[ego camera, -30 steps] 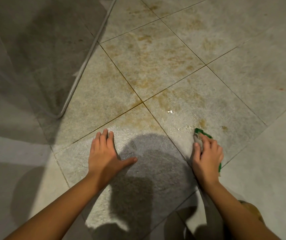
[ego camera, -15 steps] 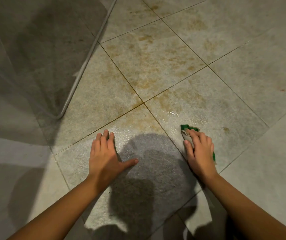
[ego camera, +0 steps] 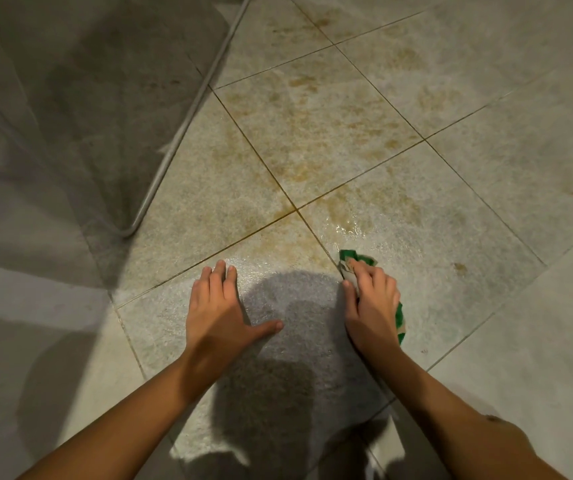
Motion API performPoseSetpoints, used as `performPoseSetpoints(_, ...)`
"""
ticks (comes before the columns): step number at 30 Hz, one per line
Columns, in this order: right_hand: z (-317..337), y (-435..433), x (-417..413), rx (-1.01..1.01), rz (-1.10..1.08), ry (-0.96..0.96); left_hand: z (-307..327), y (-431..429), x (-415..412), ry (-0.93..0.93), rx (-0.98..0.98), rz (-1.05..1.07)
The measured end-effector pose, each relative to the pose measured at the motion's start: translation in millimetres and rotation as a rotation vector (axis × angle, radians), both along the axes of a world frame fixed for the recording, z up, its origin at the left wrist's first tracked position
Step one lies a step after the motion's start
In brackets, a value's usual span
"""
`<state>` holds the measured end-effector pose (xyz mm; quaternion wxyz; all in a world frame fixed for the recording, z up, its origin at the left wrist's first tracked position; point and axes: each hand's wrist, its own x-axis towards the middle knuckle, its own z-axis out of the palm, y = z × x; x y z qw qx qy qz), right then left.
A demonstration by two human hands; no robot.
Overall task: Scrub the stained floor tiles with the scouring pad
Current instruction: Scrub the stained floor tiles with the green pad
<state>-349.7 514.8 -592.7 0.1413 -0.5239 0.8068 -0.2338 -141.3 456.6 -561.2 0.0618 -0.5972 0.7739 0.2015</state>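
Scouring pad (ego camera: 355,257) pressed to the stained floor tiles (ego camera: 451,216) under the right hand (ego camera: 372,304).

The green pad lies crumpled on a wet tile, touching the grout line (ego camera: 324,244) along that tile's left edge, just below the corner where four tiles meet. The right hand grips it from above with curled fingers, so that only its far end and a strip at the outer side of the hand show. The left hand (ego camera: 217,306) rests flat on the neighbouring tile, fingers straight and together, thumb spread toward the right hand, holding nothing. A glistening wet patch (ego camera: 347,231) lies just beyond the pad. Brown stains (ego camera: 312,168) spread over the tiles farther out. A dark shadow (ego camera: 292,341) falls between the forearms. A bent metal tube (ego camera: 188,128) runs along the floor at upper left.
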Motion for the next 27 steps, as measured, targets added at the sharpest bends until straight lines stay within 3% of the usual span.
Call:
performPoseSetpoints(4,-1.1,18.6,-21.8,-0.032,0.080,0.050,0.0,-1.4,0.9,-0.002,0.008,0.000)
performPoseSetpoints(10,0.2,2.5,-24.5,-0.050,-0.164,0.078,0.8,-3.4,6.6,0.010,-0.009,-0.024)
performPoseSetpoints(13,-1.5,-16.8,-4.5,0.057,-0.301,0.060,2.2,-5.1,14.6,0.085,-0.048,-0.011)
performPoseSetpoints(16,-2.1,-29.6,20.9,0.063,-0.116,0.127,2.2,-4.0,26.3,0.114,-0.113,0.067)
performPoseSetpoints(20,0.7,-25.1,31.7,0.088,0.160,0.010,-3.6,-6.6,40.9,0.073,-0.057,0.185)
performPoseSetpoints(24,2.7,-7.8,8.5,-0.039,0.209,0.048,-4.1,-7.8,42.7,0.059,-0.043,0.171)
performPoseSetpoints(27,-1.3,-9.0,1.2,-0.040,0.117,0.053,-6.0,-7.5,42.3,0.043,-0.068,0.168)
